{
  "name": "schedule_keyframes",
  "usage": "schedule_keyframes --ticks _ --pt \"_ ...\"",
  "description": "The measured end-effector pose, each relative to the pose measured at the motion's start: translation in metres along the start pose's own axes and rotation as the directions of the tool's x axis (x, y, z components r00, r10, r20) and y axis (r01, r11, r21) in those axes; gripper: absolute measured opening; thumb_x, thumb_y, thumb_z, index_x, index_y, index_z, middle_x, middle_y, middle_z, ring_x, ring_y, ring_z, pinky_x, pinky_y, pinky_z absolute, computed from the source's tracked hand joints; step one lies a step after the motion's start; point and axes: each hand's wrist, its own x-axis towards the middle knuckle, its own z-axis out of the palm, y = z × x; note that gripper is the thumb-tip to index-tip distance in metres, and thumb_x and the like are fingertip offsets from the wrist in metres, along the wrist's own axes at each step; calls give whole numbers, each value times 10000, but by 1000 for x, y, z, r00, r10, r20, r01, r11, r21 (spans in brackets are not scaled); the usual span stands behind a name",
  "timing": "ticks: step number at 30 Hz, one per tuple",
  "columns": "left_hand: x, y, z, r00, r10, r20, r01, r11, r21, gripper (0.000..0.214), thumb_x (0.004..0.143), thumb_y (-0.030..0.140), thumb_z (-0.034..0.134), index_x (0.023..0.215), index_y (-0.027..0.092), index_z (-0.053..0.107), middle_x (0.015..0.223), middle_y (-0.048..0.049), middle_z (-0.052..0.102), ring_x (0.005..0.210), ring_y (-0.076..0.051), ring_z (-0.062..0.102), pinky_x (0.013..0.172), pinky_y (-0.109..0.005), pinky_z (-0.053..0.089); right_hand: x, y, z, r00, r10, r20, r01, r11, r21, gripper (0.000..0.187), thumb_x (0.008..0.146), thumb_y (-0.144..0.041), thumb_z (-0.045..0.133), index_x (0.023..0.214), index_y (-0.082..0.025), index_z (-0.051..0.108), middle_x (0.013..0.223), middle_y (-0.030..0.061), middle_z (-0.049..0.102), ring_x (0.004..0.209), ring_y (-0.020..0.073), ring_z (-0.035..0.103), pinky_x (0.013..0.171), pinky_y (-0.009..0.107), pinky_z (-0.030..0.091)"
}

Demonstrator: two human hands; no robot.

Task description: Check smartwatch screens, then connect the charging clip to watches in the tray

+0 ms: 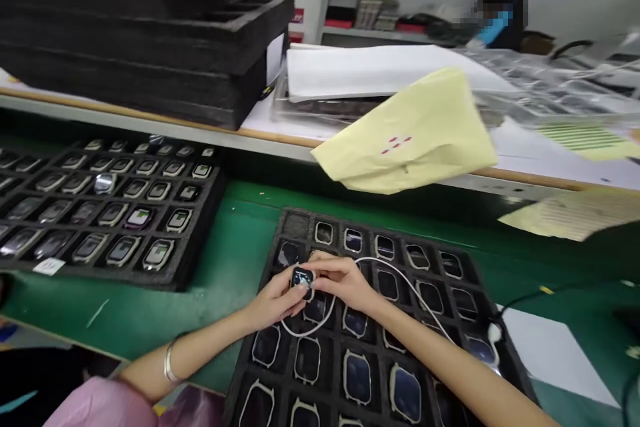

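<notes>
My left hand (273, 303) and my right hand (343, 280) meet over a black foam tray (493, 340) of smartwatch bodies. Together they pinch one small watch body (301, 277) with a dark screen, held just above the tray's upper left cells. A thin white cable (400, 277) loops from under my hands across the tray to a white plug (494, 332) at its right edge. I wear a silver bangle (170, 360) on my left wrist.
A second foam tray (200, 240) full of watch bodies lies on the green mat (235, 260) to the left. Stacked black foam trays (150, 33) stand on the raised shelf behind. Yellow paper (415, 133), white sheets and clear plastic trays (550, 87) cover the shelf at right.
</notes>
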Motion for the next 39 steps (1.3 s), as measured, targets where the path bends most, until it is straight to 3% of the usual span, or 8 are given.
schedule_keyframes --ticks 6,14,22,30,33,39 --pt "-5 -5 -1 998 52 31 -52 999 -2 394 869 484 548 1058 144 483 638 61 371 483 -59 305 467 -203 276 2 -4 -2 997 2 83 -3 1000 8 279 834 -302 732 1101 -226 704 893 59 573 804 168 541 711 292 440" --pt "-9 -1 2 988 127 -83 -104 966 236 394 902 435 501 1172 148 489 704 33 408 595 -102 351 535 -219 286 2 -8 -2 989 40 144 -29 996 -80 400 827 -312 731 1198 -207 622 1000 64 541 861 169 553 760 303 469" --pt "-19 -3 -1 982 177 -65 -138 909 393 368 913 419 471 1155 143 490 696 29 427 598 -111 360 538 -221 299 -4 -3 8 991 31 127 2 968 -249 556 748 -289 796 1246 -191 570 1036 69 607 883 188 586 807 322 487" --pt "-37 -8 -3 979 192 -62 -156 916 368 366 910 426 482 1141 141 494 674 37 421 564 -97 367 513 -215 286 -7 -3 25 987 -12 163 69 934 -350 544 786 -336 760 1264 -187 545 1018 70 599 846 184 585 771 312 495" --pt "-36 -8 -4 982 183 -54 -159 940 300 375 903 436 495 1126 135 499 658 44 416 531 -85 368 487 -207 278 -8 -8 31 984 -71 162 136 889 -438 483 833 -341 712 1257 -186 544 1011 76 580 823 186 572 740 317 497" --pt "-26 2 -3 991 119 -63 -106 978 177 456 827 486 592 1086 118 517 650 40 501 427 -56 406 409 -184 334 -10 -13 34 945 -264 193 324 668 -670 466 856 -300 687 1272 -184 512 1073 116 547 1002 251 537 872 412 468"
